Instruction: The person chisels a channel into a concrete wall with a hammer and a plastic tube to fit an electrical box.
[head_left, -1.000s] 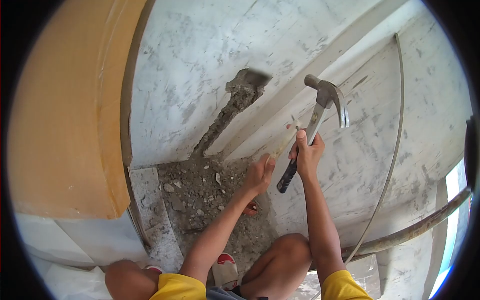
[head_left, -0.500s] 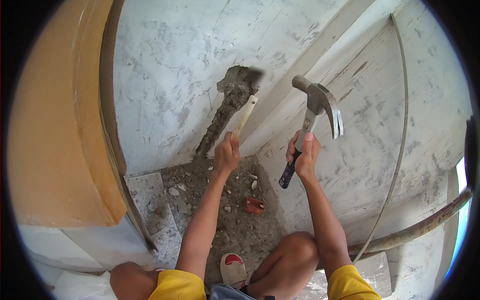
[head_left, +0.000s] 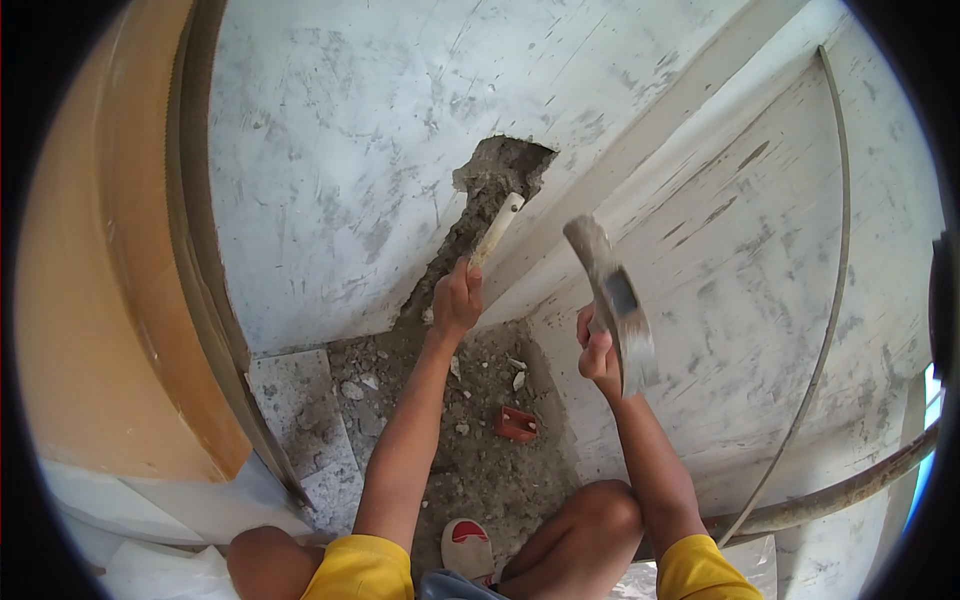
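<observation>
My left hand (head_left: 458, 297) is closed round a pale, narrow bar (head_left: 497, 229) with a small hole near its upper end. Whatever part of the bar lies below the fist is hidden. Just behind it, a rough, broken-out groove (head_left: 437, 268) runs up the white wall (head_left: 330, 180) and widens into a deeper hollow (head_left: 500, 160). To the right, my right hand (head_left: 598, 352) grips a claw hammer (head_left: 608, 285), raised and slightly blurred. Its head faces me and hides most of the handle. Hammer and bar are apart.
Rubble (head_left: 385, 390) covers the floor in the corner, with a broken red brick piece (head_left: 516, 424) on it. A large cardboard sheet (head_left: 110, 300) stands left. A thin rod (head_left: 835, 270) leans on the right wall above a thick pipe (head_left: 800, 508).
The hammer has swung down and tipped back toward me, its head now in front of my right hand. My left hand still holds the bar. The view has shifted slightly.
</observation>
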